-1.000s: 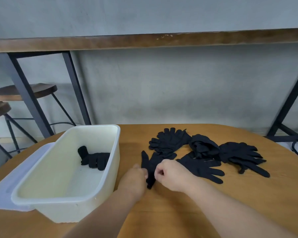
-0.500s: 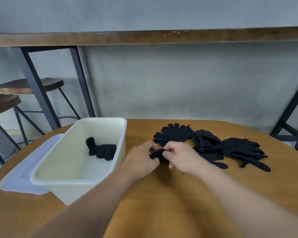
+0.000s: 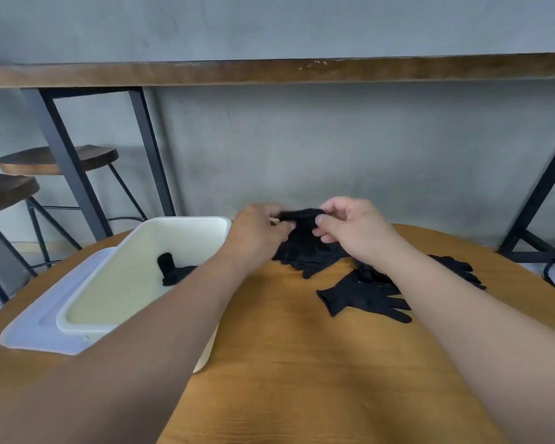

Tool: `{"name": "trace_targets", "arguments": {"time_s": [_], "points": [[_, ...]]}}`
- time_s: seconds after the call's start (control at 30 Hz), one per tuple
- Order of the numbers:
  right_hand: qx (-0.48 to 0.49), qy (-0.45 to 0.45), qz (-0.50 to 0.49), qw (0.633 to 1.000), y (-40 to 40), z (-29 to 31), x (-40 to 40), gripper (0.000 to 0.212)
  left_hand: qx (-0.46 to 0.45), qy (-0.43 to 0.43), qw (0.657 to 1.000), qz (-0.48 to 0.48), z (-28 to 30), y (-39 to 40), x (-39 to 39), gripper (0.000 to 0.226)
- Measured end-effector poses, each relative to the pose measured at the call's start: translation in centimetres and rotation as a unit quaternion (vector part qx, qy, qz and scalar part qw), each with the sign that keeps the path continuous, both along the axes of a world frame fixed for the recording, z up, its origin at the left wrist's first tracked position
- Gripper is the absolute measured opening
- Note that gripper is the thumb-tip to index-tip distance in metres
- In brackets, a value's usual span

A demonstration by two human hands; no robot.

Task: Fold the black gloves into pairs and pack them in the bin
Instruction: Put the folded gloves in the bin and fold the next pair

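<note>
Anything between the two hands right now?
Head view: a black glove stretched between left hand and right hand, both pinching it.

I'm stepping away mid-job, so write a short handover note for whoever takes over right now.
Left hand and right hand: both pinch the cuff of a held glove, lifted above the table.
Bin: one folded pair inside; its lid lies beneath the bin's left side.
Loose gloves lie under the right forearm.
Done: one pair packed.
Left: finish folding the held glove, pack it, then pair the rest.
</note>
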State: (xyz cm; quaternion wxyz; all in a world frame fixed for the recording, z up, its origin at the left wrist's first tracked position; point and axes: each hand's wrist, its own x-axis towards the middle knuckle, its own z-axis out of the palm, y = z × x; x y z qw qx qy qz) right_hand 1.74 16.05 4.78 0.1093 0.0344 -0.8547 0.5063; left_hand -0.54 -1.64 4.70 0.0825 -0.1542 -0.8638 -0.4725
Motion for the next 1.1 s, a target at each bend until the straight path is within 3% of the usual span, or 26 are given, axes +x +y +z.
{"name": "trace_targets", "arguments": {"time_s": [0.13,0.23,0.3,0.4,0.53,0.7,0.83,0.93,1.1], "points": [[0.144,-0.053,0.024,0.988,-0.7,-4.3,4.2,0.011,-0.14,-0.003,0.99,-0.027,-6.1,-1.8,3.0,0.022],[0.232,-0.127,0.085,0.961,-1.6,-10.0,6.9,0.014,-0.279,-0.071,0.952,-0.099,-11.9,-2.8,5.2,0.034],[0.286,-0.15,0.116,0.939,-1.9,-12.7,7.8,0.027,-0.32,-0.086,0.933,-0.137,-14.2,-3.4,6.2,0.041],[0.299,-0.146,0.101,0.938,-2.3,-13.5,7.8,0.04,-0.328,-0.079,0.93,-0.146,-15.0,-3.9,6.4,0.05],[0.295,-0.084,0.083,0.948,-3.2,-13.8,7.4,0.027,-0.29,-0.031,0.95,-0.11,-14.5,-3.3,6.7,0.029],[0.306,-0.117,0.134,0.935,-3.9,-14.6,8.0,0.02,-0.343,-0.049,0.929,-0.134,-14.6,-3.1,7.7,0.019],[0.254,-0.086,-0.002,0.963,-2.0,-14.2,6.1,0.017,-0.332,-0.045,0.937,-0.101,-14.0,-2.3,6.9,0.018],[0.259,-0.083,-0.11,0.956,0.2,-14.3,3.8,0.018,-0.313,-0.055,0.945,-0.072,-13.4,-0.9,5.1,0.017],[0.318,-0.135,-0.097,0.934,2.0,-15.0,1.8,0.042,-0.306,-0.069,0.946,-0.086,-12.5,3.5,0.3,0.023]]}}
